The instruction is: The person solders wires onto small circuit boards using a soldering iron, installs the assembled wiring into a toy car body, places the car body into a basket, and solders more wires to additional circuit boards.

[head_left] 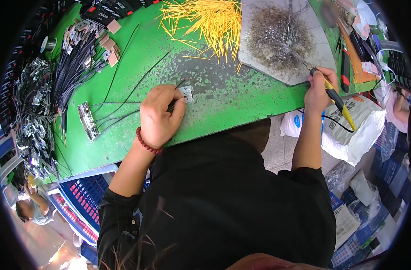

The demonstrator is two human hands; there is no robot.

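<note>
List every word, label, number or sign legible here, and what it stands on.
Lettering isn't copied out here; its places:
Black items, upper left: white lettering.
White sack, right: dark print, sideways.
Paper sheet, lower right: print too small.
Small board at the left hand: any marking too small.

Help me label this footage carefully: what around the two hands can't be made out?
In the head view:
Underside of the left hand: its own back hides how the fingers meet the black wires.
Small circuit board: details too small.
Soldering iron in the right hand: its tip is lost against dark residue, so contact is unclear.
Yellow wire pieces: heap cut off by the top edge.
</note>
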